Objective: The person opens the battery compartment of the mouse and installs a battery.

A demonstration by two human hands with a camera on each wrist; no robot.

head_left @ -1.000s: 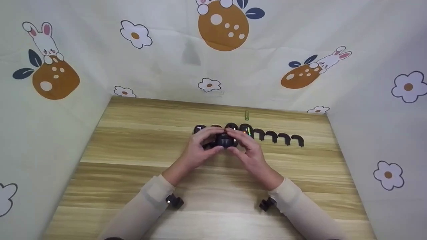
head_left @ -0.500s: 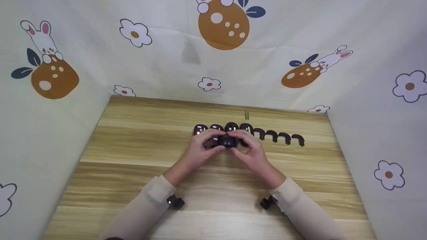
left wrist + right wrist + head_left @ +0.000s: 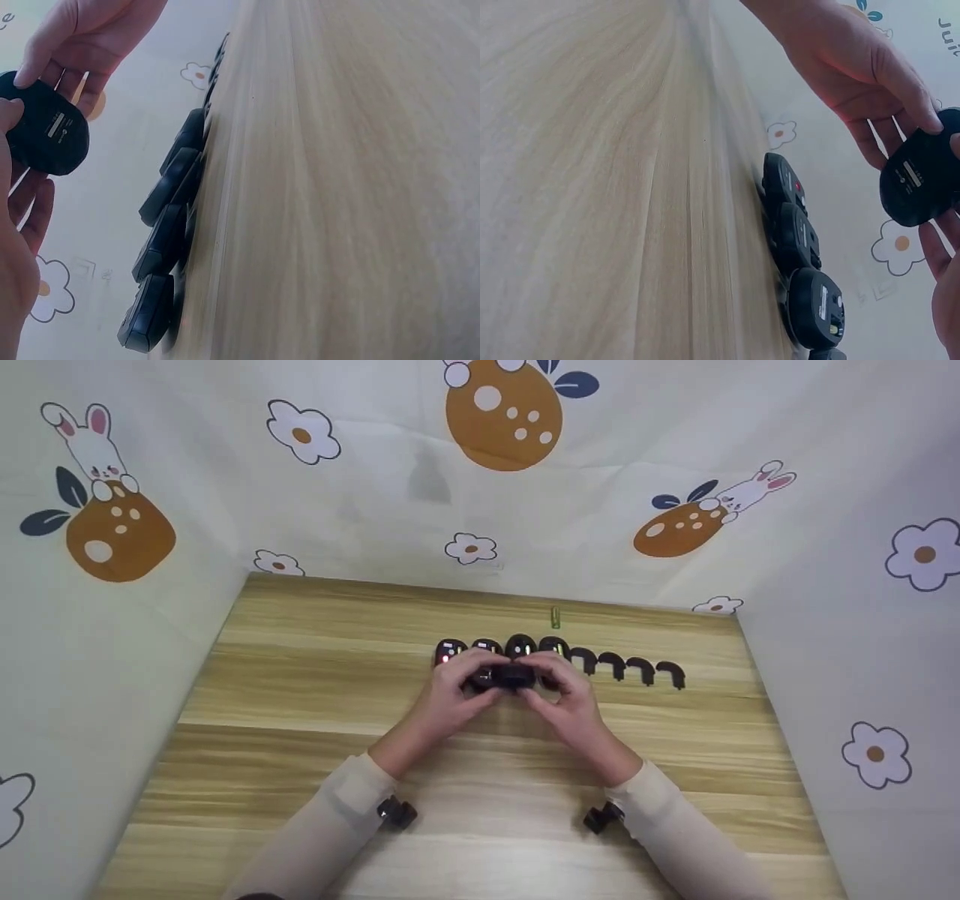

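Observation:
Between both hands I hold a black computer mouse [image 3: 514, 676] raised over the table. My left hand [image 3: 450, 690] grips its left side, thumb on the near edge and fingers on the far edge. Opposite it, my right hand [image 3: 564, 690] grips the right side the same way. A small white label shows on the dark flat face of the held mouse [image 3: 54, 133] in the left wrist view. Just behind my hands stands a row of several similar black mice [image 3: 520, 646], partly hidden by the fingers. One [image 3: 784, 184] shows a red light in the right wrist view.
Several curved black pieces [image 3: 611, 665] continue the row to the right on the wooden table [image 3: 300, 682]. A small green battery [image 3: 555, 617] lies behind the row. Fabric walls [image 3: 375, 510] with rabbit and flower prints surround the table's back and sides.
The held mouse has tilted between my hands and shifted slightly right; its face now looks flatter and darker. Both hands keep their hold, and more of the row behind shows than a second ago.

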